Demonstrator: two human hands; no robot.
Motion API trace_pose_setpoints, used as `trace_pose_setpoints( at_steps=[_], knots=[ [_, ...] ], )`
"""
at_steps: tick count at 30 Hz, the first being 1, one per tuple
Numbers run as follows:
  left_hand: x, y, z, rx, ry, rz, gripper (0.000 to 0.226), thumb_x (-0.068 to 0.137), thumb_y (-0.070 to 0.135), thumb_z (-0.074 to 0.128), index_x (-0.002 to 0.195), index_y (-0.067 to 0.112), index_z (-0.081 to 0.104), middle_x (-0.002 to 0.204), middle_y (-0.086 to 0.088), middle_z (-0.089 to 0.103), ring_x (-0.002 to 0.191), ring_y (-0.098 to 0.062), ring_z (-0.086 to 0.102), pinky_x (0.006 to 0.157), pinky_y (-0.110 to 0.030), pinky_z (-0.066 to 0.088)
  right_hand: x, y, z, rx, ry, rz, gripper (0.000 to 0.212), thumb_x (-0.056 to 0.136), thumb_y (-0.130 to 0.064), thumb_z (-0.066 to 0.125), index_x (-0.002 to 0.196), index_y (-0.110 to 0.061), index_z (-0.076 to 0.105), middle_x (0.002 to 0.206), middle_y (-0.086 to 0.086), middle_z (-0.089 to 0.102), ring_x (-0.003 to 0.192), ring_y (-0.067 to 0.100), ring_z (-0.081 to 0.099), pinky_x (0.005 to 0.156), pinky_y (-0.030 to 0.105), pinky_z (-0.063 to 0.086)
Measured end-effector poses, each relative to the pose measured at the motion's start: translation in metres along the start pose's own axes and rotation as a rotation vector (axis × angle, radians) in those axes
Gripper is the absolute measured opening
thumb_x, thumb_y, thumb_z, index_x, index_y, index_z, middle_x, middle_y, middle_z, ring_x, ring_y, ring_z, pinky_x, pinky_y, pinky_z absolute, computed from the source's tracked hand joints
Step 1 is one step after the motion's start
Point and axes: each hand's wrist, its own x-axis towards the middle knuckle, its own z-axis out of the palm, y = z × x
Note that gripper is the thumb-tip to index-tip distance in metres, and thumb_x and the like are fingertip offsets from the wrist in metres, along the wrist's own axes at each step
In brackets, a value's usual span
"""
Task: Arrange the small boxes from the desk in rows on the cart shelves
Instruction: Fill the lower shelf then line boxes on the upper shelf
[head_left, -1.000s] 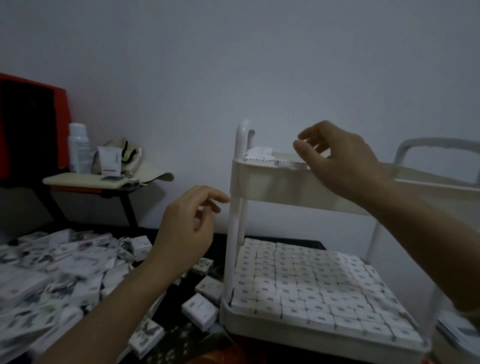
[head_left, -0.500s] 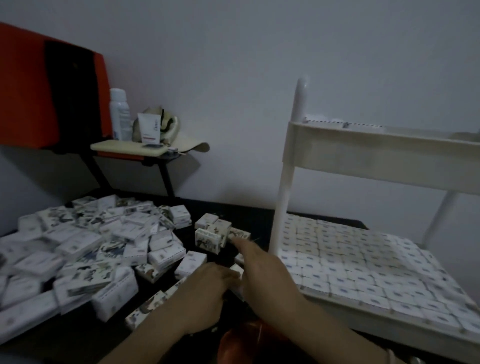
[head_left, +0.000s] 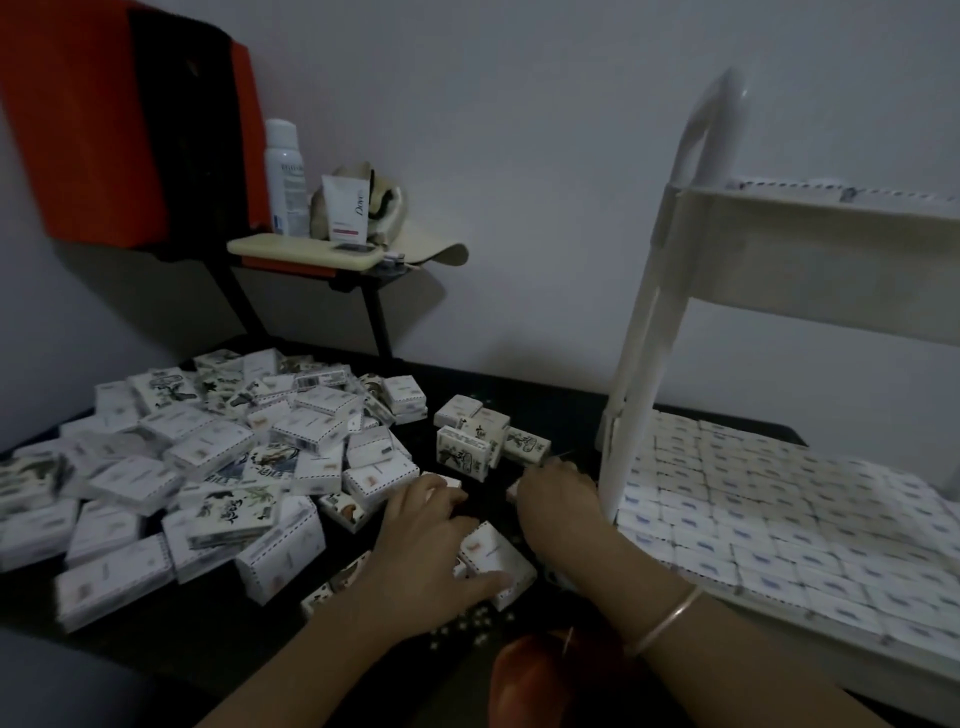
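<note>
Head view, left grip (head_left: 426, 545) clasping box (head_left: 492, 552) beside cart post (head_left: 640, 364), right grip (head_left: 556, 500) unclear

Loose boxes (head_left: 197, 467) lie on desk (head_left: 218, 634), left of cart (head_left: 810, 270).

Small boxes (head_left: 208, 467) of matt white cardboard with printed pictures, cart (head_left: 649, 338) of smooth white plastic with a light shine, desk (head_left: 208, 634) dark and smooth, thin shiny metal bangle (head_left: 665, 618), glossy plastic tube (head_left: 345, 208), matt painted wall (head_left: 519, 156)
</note>
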Motion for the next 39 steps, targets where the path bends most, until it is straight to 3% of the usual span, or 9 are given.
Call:
trace_pose_setpoints(
  at_steps=[4, 8, 11, 15, 18, 23, 28, 32, 39],
  knots=[
    [0.004, 0.002, 0.000, -0.071, 0.001, -0.015, 0.090, 0.054, 0.086, 0.038, 0.124, 0.031, 0.053, 0.133, 0.016, 0.044, 0.137, -0.012, 0.015, 0.097, -0.022, 0.006, 0.004, 0.005, -0.002, 0.410, 0.184, 0.000, 0.051, 0.086, -0.020, 0.066, 0.131, -0.006, 0.045, 0.133, 0.014, 0.037, 0.116, 0.027, 0.046, 0.089, 0.031, 0.046],
    [0.003, 0.011, -0.005, -0.170, 0.070, -0.047, 0.068, 0.066, 0.066, 0.070, 0.120, 0.036, 0.044, 0.115, 0.020, 0.050, 0.115, -0.004, 0.040, 0.093, -0.021, 0.024, 0.000, 0.010, -0.011, 0.823, 0.308, -0.019, 0.060, 0.076, -0.034, 0.077, 0.126, -0.018, 0.047, 0.125, 0.002, 0.043, 0.104, 0.017, 0.053, 0.086, 0.028, 0.049],
    [0.001, 0.016, -0.018, -0.422, 0.135, -0.142, 0.061, 0.069, 0.047, 0.081, 0.117, 0.038, 0.043, 0.106, 0.023, 0.055, 0.100, 0.004, 0.054, 0.083, -0.020, 0.044, -0.013, 0.019, -0.025, 1.052, 0.391, -0.071, 0.066, 0.074, -0.035, 0.080, 0.127, -0.024, 0.042, 0.119, -0.007, 0.054, 0.102, 0.008, 0.056, 0.086, 0.027, 0.050],
    [0.003, 0.020, -0.041, -0.770, 0.153, -0.207, 0.054, 0.073, 0.030, 0.083, 0.114, 0.040, 0.050, 0.101, 0.027, 0.056, 0.083, 0.014, 0.057, 0.062, -0.012, 0.046, -0.045, 0.032, -0.052, 1.250, 0.423, -0.255, 0.074, 0.078, -0.040, 0.076, 0.137, -0.042, 0.032, 0.111, -0.020, 0.056, 0.098, -0.001, 0.060, 0.083, 0.023, 0.054],
    [0.005, 0.025, -0.061, -0.912, 0.144, -0.196, 0.051, 0.073, 0.027, 0.083, 0.107, 0.050, 0.054, 0.095, 0.016, 0.067, 0.076, -0.001, 0.064, 0.062, -0.022, 0.051, -0.070, 0.041, -0.070, 1.269, 0.525, -0.324, 0.043, 0.083, -0.042, 0.068, 0.120, -0.041, 0.047, 0.101, -0.021, 0.060, 0.090, -0.005, 0.061, 0.073, 0.017, 0.053],
    [0.006, 0.044, -0.107, -1.019, 0.193, -0.042, 0.043, 0.080, 0.013, 0.077, 0.113, 0.039, 0.066, 0.103, 0.000, 0.072, 0.074, -0.013, 0.068, 0.059, -0.022, 0.052, -0.105, 0.072, -0.100, 1.341, 0.635, -0.322, 0.013, 0.097, -0.035, 0.050, 0.107, -0.042, 0.053, 0.094, -0.024, 0.059, 0.083, 0.001, 0.061, 0.059, 0.023, 0.054],
    [0.009, 0.078, -0.158, -1.057, 0.274, 0.090, 0.039, 0.077, 0.018, 0.076, 0.109, 0.039, 0.070, 0.098, 0.001, 0.073, 0.080, -0.013, 0.069, 0.062, -0.019, 0.052, -0.134, 0.121, -0.138, 1.390, 0.803, -0.329, 0.022, 0.089, -0.026, 0.040, 0.095, -0.038, 0.058, 0.082, -0.011, 0.063, 0.067, 0.010, 0.060, 0.050, 0.029, 0.051],
    [0.020, 0.109, -0.196, -0.991, 0.379, 0.174, 0.034, 0.076, 0.022, 0.077, 0.105, 0.039, 0.069, 0.097, 0.007, 0.072, 0.086, -0.012, 0.069, 0.067, -0.025, 0.054, -0.152, 0.169, -0.170, 1.235, 1.009, -0.338, 0.018, 0.095, -0.013, 0.051, 0.103, -0.026, 0.060, 0.093, -0.010, 0.067, 0.078, 0.007, 0.067, 0.059, 0.023, 0.054],
    [0.058, 0.162, -0.256, -0.901, 0.576, 0.274, 0.037, 0.081, 0.009, 0.068, 0.108, 0.030, 0.055, 0.107, 0.017, 0.065, 0.078, -0.001, 0.067, 0.049, -0.013, 0.047, -0.146, 0.253, -0.195, 1.044, 1.253, -0.113, 0.014, 0.092, -0.016, 0.061, 0.101, -0.025, 0.055, 0.097, -0.006, 0.066, 0.090, 0.013, 0.066, 0.071, 0.035, 0.058]
  ],
)
